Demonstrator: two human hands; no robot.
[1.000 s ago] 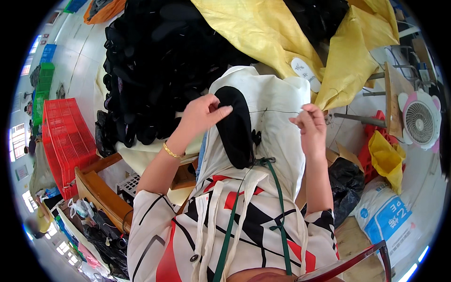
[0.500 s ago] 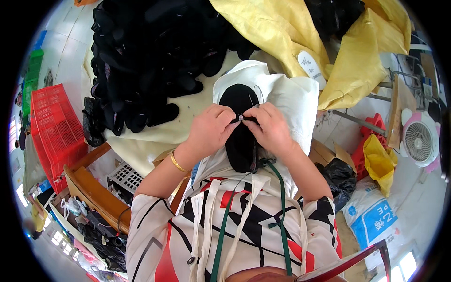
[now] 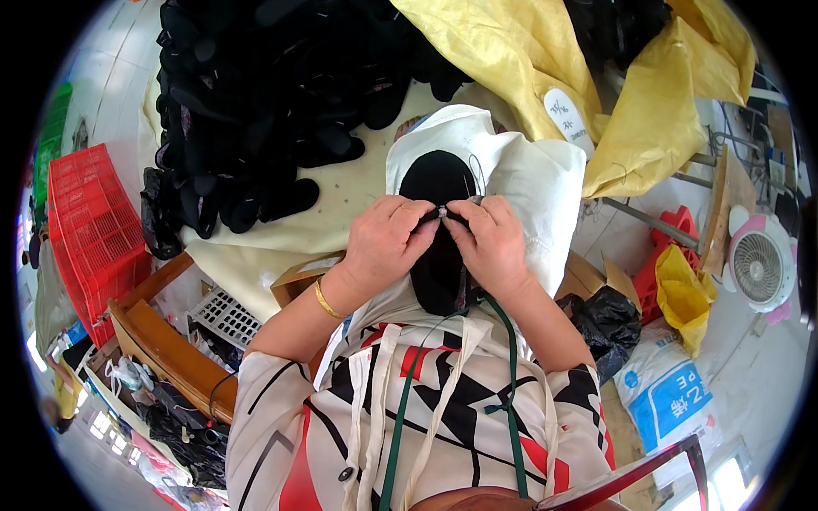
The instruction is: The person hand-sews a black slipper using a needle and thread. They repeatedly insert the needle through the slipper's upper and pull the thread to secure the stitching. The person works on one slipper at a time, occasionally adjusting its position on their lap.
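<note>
A black cloth shoe (image 3: 439, 175) lies lengthwise on the white cloth (image 3: 542, 170) over my lap, its rounded end pointing away from me. At the middle of the shoe, my left hand (image 3: 388, 234) pinches a black edge or strap with thumb and forefinger. Opposite it, my right hand (image 3: 492, 238) pinches the same edge, the fingertips of both nearly meeting. Between them shows a small shiny ornament (image 3: 442, 212). A thin needle-like piece and a loop of dark thread (image 3: 479, 175) stand up by my right fingers. The shoe's inside is partly hidden by my hands.
A large heap of black shoes (image 3: 256, 111) covers the cream cloth (image 3: 358, 179) at the far left. Yellow sacking (image 3: 648, 119) and a white sole-shaped card (image 3: 567, 117) lie far right. Red crates (image 3: 98, 234) and a wooden drawer (image 3: 170, 358) stand left; a fan (image 3: 758, 260) stands right.
Both hands have stayed pinched on the shoe's edge, with only a slight shift of the fingers. The whole view has moved a little.
</note>
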